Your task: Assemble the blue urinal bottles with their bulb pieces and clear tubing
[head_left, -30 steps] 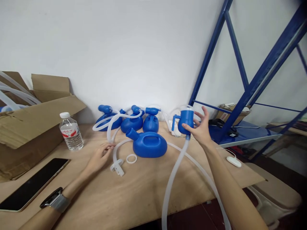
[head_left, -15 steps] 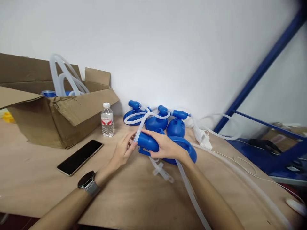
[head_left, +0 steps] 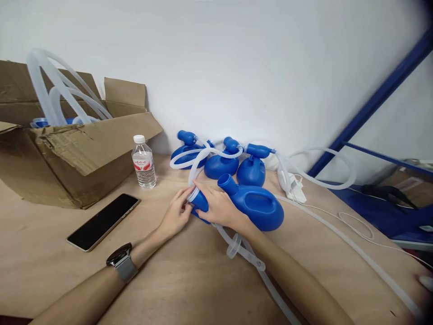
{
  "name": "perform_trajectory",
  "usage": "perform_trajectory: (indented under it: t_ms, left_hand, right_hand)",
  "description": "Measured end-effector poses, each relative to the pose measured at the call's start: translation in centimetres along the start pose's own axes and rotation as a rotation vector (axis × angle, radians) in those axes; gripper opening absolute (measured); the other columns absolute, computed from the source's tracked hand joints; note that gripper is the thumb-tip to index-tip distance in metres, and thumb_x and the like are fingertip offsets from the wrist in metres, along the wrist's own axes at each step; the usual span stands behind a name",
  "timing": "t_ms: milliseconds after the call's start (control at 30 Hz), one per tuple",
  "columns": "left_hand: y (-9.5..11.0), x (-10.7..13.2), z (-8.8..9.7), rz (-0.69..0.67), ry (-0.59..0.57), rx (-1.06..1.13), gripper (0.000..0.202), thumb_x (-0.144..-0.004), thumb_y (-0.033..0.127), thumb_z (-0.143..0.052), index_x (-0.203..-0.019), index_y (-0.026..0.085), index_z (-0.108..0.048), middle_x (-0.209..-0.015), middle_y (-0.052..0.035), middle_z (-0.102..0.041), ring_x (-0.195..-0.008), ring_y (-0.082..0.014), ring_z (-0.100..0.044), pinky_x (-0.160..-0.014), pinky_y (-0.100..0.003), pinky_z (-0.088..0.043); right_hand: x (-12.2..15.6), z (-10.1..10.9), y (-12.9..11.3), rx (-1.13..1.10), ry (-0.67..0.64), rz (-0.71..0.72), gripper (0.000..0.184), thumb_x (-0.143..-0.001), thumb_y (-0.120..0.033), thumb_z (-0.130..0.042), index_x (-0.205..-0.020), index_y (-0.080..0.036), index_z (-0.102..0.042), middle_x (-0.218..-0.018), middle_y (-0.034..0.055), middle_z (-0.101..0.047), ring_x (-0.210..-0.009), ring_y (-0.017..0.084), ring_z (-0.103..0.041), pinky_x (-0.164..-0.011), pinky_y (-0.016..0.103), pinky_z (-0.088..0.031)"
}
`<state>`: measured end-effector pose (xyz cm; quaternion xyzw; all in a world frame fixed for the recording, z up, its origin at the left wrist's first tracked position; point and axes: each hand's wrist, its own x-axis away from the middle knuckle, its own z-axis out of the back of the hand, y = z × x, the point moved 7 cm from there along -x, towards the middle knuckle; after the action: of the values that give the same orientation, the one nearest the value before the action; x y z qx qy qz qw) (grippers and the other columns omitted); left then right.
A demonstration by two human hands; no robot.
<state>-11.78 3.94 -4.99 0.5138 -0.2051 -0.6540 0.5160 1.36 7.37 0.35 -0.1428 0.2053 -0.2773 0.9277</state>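
Note:
My right hand (head_left: 219, 208) is wrapped round a small blue cup-shaped part (head_left: 200, 201) lying on its side on the wooden table (head_left: 176, 280). My left hand (head_left: 176, 214), a watch on its wrist, pinches the white ring at that part's open end. A clear hose (head_left: 262, 271) runs from under my right hand toward the table's front edge. Just behind my right hand lies a blue flat bottle with a handle (head_left: 257, 205). Further back, three blue bottles (head_left: 221, 162) with looped white tubing stand against the wall.
An open cardboard box (head_left: 67, 153) with hoses sticking out sits at the left. Beside it stand a water bottle (head_left: 144, 162) and a black phone (head_left: 103, 221). A blue metal rack (head_left: 382, 95) rises at the right, with cables and a white plug (head_left: 294, 187) near it.
My right hand has brought the blue part down from the air to the table, and my left hand has come onto its open end. The view has turned left.

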Motion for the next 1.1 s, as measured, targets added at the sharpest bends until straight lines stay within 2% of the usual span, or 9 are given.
perform_trajectory:
  t_ms: [200, 333, 433, 633, 733, 833, 900, 1033, 1100]
  left_hand:
    - [0.0, 0.3, 0.5, -0.14, -0.02, -0.344, 0.061, -0.085, 0.007, -0.043, -0.143, 0.021, -0.055, -0.129, -0.0094, -0.068, -0.116, -0.0246, -0.066, -0.099, -0.038, -0.056]
    - [-0.7, 0.5, 0.1, -0.163, -0.153, -0.514, 0.061, -0.078, 0.0, -0.043, -0.131, 0.022, -0.065, -0.106, -0.0071, -0.077, -0.096, -0.0237, -0.072, -0.084, -0.033, -0.057]
    - [-0.9, 0.3, 0.5, -0.11, -0.153, -0.589, 0.05, -0.077, 0.002, -0.044, -0.113, 0.02, -0.073, -0.092, -0.0063, -0.078, -0.083, -0.0228, -0.072, -0.077, -0.031, -0.056]
    - [-2.3, -1.3, 3.7, 0.022, -0.073, -0.575, 0.046, -0.078, 0.006, -0.043, -0.105, 0.019, -0.078, -0.088, -0.0061, -0.079, -0.083, -0.0235, -0.073, -0.079, -0.033, -0.056]
    - [-2.8, -2.0, 4.2, 0.008, -0.098, -0.565, 0.049, -0.076, 0.008, -0.044, -0.112, 0.019, -0.076, -0.108, -0.008, -0.079, -0.102, -0.0267, -0.072, -0.093, -0.04, -0.055]
    - [-1.0, -1.8, 3.3, -0.147, -0.133, -0.547, 0.057, -0.072, 0.01, -0.048, -0.122, 0.021, -0.072, -0.13, -0.0082, -0.072, -0.124, -0.0292, -0.061, -0.113, -0.05, -0.042]
    - [1.1, -1.2, 2.8, -0.233, -0.106, -0.494, 0.05, -0.075, 0.016, -0.051, -0.121, 0.022, -0.071, -0.132, -0.009, -0.069, -0.127, -0.031, -0.057, -0.116, -0.055, -0.036]
    - [4.7, 0.0, 1.1, -0.253, -0.18, -0.234, 0.021, -0.091, 0.031, -0.052, -0.096, 0.02, -0.07, -0.103, -0.0097, -0.073, -0.101, -0.0266, -0.064, -0.096, -0.043, -0.05]
    - [5.3, 0.3, 0.3, -0.185, -0.252, -0.108, 0.024, -0.094, 0.037, -0.054, -0.08, 0.02, -0.064, -0.086, -0.0064, -0.07, -0.084, -0.022, -0.063, -0.082, -0.035, -0.051]
  right_hand:
    - [0.3, 1.1, -0.7, 0.032, -0.06, 0.022, 0.095, -0.082, -0.03, -0.069, -0.165, -0.029, -0.024, -0.137, 0.0101, -0.067, -0.122, 0.032, -0.064, -0.097, 0.044, -0.052]
    - [0.6, 1.5, -0.9, 0.058, -0.14, 0.04, 0.096, -0.082, -0.031, -0.069, -0.166, -0.031, -0.022, -0.137, 0.008, -0.067, -0.121, 0.031, -0.064, -0.094, 0.041, -0.05]
    - [1.0, 1.5, -0.7, 0.065, -0.212, 0.015, 0.1, -0.08, -0.035, -0.072, -0.166, -0.027, -0.022, -0.14, 0.0114, -0.066, -0.12, 0.034, -0.065, -0.092, 0.042, -0.05]
    - [1.9, 1.8, -1.0, 0.083, -0.351, 0.079, 0.108, -0.076, -0.035, -0.077, -0.166, -0.034, -0.018, -0.144, 0.0093, -0.064, -0.122, 0.034, -0.065, -0.093, 0.041, -0.049]
    - [1.9, 3.0, -0.3, 0.06, -0.309, 0.007, 0.106, -0.077, -0.039, -0.076, -0.166, -0.03, -0.019, -0.144, 0.0119, -0.064, -0.122, 0.035, -0.064, -0.09, 0.041, -0.05]
    - [1.8, 4.3, 0.4, 0.042, -0.229, -0.054, 0.101, -0.077, -0.037, -0.076, -0.164, -0.028, -0.026, -0.137, 0.0122, -0.068, -0.115, 0.035, -0.068, -0.087, 0.04, -0.05]
    - [1.8, 4.6, 0.5, 0.038, -0.222, -0.071, 0.1, -0.076, -0.036, -0.077, -0.163, -0.027, -0.029, -0.134, 0.0118, -0.069, -0.111, 0.034, -0.07, -0.085, 0.038, -0.05]
    - [1.8, 3.8, -0.1, 0.067, -0.278, -0.028, 0.104, -0.074, -0.038, -0.078, -0.164, -0.024, -0.028, -0.15, 0.0157, -0.058, -0.118, 0.037, -0.067, -0.088, 0.042, -0.051]
    - [1.8, 3.2, -0.7, 0.075, -0.316, 0.014, 0.104, -0.075, -0.038, -0.076, -0.165, -0.024, -0.026, -0.148, 0.0154, -0.06, -0.12, 0.037, -0.066, -0.09, 0.042, -0.051]
